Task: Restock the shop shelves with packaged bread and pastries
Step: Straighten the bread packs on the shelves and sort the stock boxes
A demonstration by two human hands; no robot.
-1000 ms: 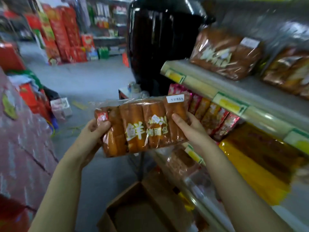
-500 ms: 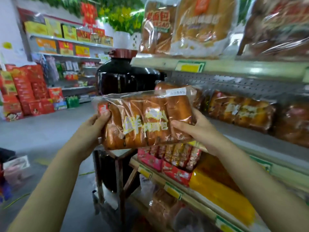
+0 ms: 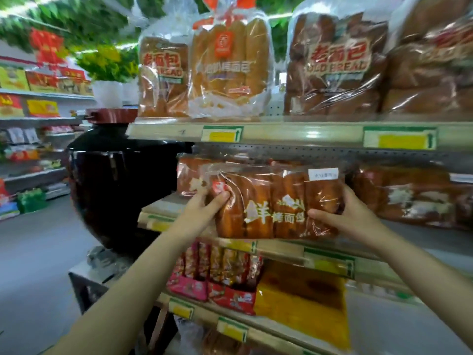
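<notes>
The left hand (image 3: 202,208) grips the nine o'clock end of the bread pack (image 3: 276,203), thumb across the front. The right hand (image 3: 343,213) clasps the three o'clock end. The pack is level at the front edge of the middle shelf (image 3: 281,248); whether its base rests there is unclear. A similar pack (image 3: 189,175) lies behind at ten o'clock. It looks light and soft under slick, crinkly film, so a hard squeeze would likely dent it. Spread fingers at both ends, supporting underneath, seem safest.
</notes>
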